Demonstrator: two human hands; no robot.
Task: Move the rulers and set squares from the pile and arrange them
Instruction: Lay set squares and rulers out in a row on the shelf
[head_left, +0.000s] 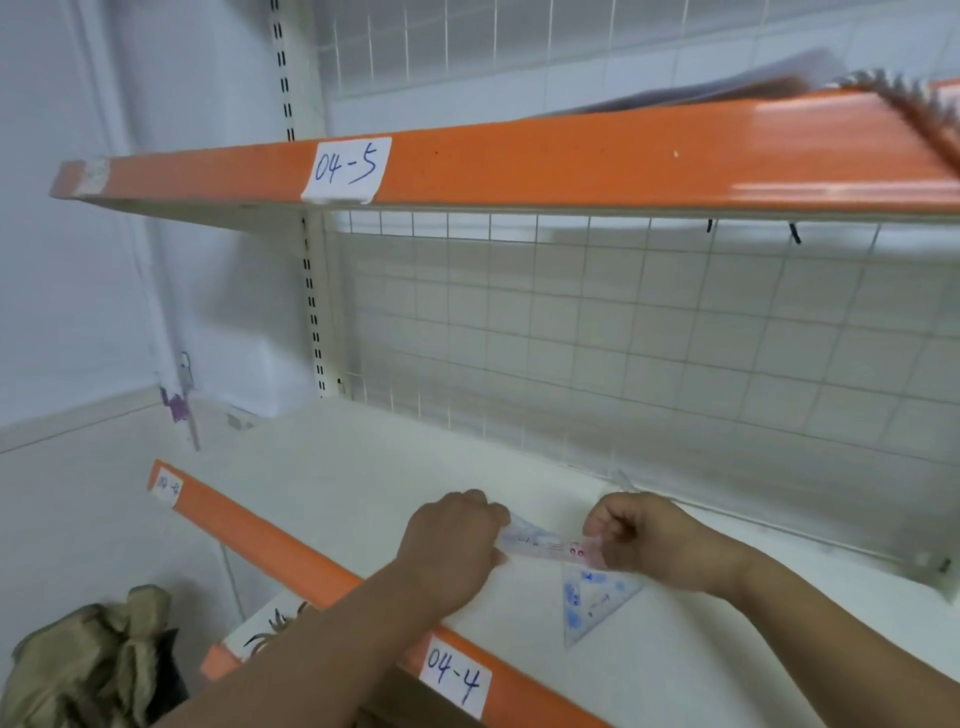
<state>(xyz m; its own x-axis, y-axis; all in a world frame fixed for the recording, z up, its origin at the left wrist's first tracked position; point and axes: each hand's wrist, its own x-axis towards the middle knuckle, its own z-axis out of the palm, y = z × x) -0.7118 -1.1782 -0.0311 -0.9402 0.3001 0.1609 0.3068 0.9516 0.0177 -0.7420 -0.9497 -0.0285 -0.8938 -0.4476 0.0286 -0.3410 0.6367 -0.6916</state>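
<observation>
White shelving fronted by orange rails fills the view, against a pale tiled wall. Positions are given relative to the label 04-4 (453, 682) on the lower rail.

- Far left of the label, below shelf level: a crumpled beige cloth (88, 660).
- Up and to the left of the label: a slotted upright post (311, 291), and on the upper shelf (571, 156) a second label, 04-5 (347, 169).
- Directly above the label, over the lower shelf (337, 467): the left hand (452, 545), fingers curled and grasping the left end of a clear ruler (540, 545).
- Above and just right of the label: the ruler spans the gap between the two hands, tilted slightly down to the right. Whether it touches the shelf cannot be told.
- Right of the label, near the shelf's front edge: a clear set square (592, 603) with blue markings lies flat, one corner pointing toward the rail, just below the ruler.
- Further right: the right hand (644, 540), fingers curled, pinching the ruler's right end.
- Behind and above, right of the label: a wire grid (623, 338) backs the shelf.
- At the far upper right: a blurred striped object (914, 104) overhangs the upper shelf.
</observation>
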